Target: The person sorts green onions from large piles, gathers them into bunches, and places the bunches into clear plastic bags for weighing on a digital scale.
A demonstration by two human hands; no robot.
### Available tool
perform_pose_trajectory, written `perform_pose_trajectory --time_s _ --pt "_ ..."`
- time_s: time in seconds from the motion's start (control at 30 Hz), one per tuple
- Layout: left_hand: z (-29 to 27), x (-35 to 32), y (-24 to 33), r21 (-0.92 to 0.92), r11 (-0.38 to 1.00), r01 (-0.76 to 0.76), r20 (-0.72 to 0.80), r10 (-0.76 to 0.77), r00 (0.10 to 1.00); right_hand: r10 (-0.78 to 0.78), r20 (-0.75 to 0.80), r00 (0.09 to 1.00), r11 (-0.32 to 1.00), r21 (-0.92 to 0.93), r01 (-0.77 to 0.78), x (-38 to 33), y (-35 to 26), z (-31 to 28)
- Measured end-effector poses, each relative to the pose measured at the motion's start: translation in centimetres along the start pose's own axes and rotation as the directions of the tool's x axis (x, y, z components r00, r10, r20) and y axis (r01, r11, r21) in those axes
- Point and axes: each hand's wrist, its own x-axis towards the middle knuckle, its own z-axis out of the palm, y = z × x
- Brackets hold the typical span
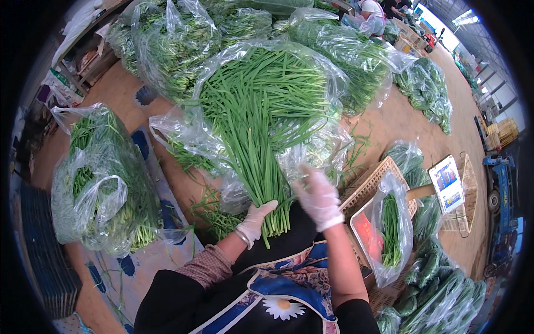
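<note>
Garlic chives in a long green bunch (250, 161) lie in front of me, their cut ends toward my body. My left hand (257, 224), in a thin white glove, is closed around the lower stems. Just right of the stems is my gloved right hand (321, 197), raised and smeared by motion, so its fingers are unclear. The leafy ends of the bunch lie over a large heap of chives (278, 78) in an open clear plastic bag (329, 62).
Left stands a full clear bag of greens (103, 183) on a blue-marked board (167, 245). At right, bagged chives (391, 228) rest on a scale with a display (446, 183), beside a plastic crate (375, 181). More bagged greens (175, 50) line the back; a person (371, 11) is beyond.
</note>
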Motion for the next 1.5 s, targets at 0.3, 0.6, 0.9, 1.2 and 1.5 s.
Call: perform_pose_trajectory --time_s 0.3,0.6,0.9,1.2,1.5 --pt "-0.1 0.7 -1.0 0.040 0.998 -0.052 -0.161 0.057 0.985 -0.027 0.068 0.997 0.992 0.126 0.018 4.8 -2.7 9.5" --pt "0.5 -0.4 0.1 -0.054 0.999 0.008 -0.068 -0.012 0.998 0.136 0.496 0.858 0.428 0.752 -0.502 6.1 -2.7 3.1" --pt "-1.5 -0.3 0.0 -0.191 0.973 0.127 0.117 -0.106 0.987 0.437 0.064 0.897 0.295 0.932 -0.210 7.8 2.4 -4.1" --pt "-1.0 -1.9 1.5 -0.287 0.927 0.242 0.206 -0.187 0.960 0.315 0.715 0.624 0.388 0.503 -0.772 0.4 2.4 0.4" --pt "5.6 -2.7 0.0 0.631 0.601 -0.491 0.349 0.346 0.871 0.050 0.391 0.919 0.420 0.826 -0.375 -3.5 -2.7 0.7"
